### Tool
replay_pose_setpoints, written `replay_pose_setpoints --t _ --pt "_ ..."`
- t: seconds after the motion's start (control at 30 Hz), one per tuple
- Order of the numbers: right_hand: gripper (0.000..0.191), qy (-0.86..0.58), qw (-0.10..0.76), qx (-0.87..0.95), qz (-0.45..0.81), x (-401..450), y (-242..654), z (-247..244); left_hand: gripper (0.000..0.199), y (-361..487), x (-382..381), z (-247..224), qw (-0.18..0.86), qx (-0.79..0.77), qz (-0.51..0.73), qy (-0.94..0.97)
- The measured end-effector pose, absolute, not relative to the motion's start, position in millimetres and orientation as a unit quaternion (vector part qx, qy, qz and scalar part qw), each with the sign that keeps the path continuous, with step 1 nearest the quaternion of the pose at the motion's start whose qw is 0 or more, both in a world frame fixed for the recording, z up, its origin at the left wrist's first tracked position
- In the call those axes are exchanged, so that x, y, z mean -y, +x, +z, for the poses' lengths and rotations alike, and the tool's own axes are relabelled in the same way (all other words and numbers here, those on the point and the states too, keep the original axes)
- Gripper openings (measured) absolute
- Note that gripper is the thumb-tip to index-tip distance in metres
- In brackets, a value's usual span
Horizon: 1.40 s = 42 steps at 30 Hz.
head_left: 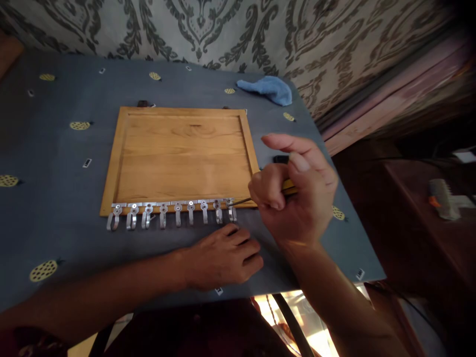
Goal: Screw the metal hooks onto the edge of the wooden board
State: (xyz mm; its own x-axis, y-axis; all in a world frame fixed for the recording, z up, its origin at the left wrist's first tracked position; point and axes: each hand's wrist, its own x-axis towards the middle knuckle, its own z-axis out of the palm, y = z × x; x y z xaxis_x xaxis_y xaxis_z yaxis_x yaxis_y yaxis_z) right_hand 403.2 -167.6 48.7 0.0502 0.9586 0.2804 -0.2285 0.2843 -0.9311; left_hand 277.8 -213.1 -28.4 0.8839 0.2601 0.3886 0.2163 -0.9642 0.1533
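My right hand (297,198) is closed around the yellow handle of a screwdriver (289,187), with its forefinger raised off the handle. The thin shaft points left, its tip at the rightmost metal hook (232,214). That hook ends a metal hook strip (171,203) with several silver hooks, lying along the near edge of a framed wooden panel (186,158). Screw heads show on several of the hook plates. Just below the right end of the strip, my left hand (226,255) lies low over the table, fingers curled under. Its fingertips are hidden, so anything in them is out of sight.
The panel lies flat on a table with a grey-blue pineapple-print cover (48,208). A blue cloth (269,90) lies at the back right. Behind my right hand is a small black object (280,159). Patterned wallpaper backs the table; a dark reddish surface (420,218) stands at right.
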Motion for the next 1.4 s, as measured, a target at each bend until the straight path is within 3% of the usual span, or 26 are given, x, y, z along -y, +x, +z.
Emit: replay_pose_setpoints --t 0.27,0.47,0.6,0.9,1.4 --pt "0.017 -0.329 0.617 0.512 0.499 170.4 405.4 47.3 0.004 278.6 212.4 -26.1 0.061 -0.124 0.210 0.968" --pt "0.032 -0.261 0.505 0.589 0.575 157.9 420.0 45.1 0.006 277.0 212.2 -25.9 0.055 -0.123 0.205 0.969" --pt "0.041 -0.244 0.487 0.613 0.573 154.5 421.4 45.9 0.004 276.1 211.8 -24.1 0.061 -0.120 0.200 0.971" --pt "0.054 -0.195 0.526 0.578 0.593 155.9 407.7 49.5 0.011 277.2 210.7 -22.5 0.069 -0.121 0.207 0.968" --pt "0.051 -0.176 0.567 0.545 0.592 153.0 418.3 45.3 0.010 275.8 209.6 -20.2 0.082 -0.116 0.191 0.971"
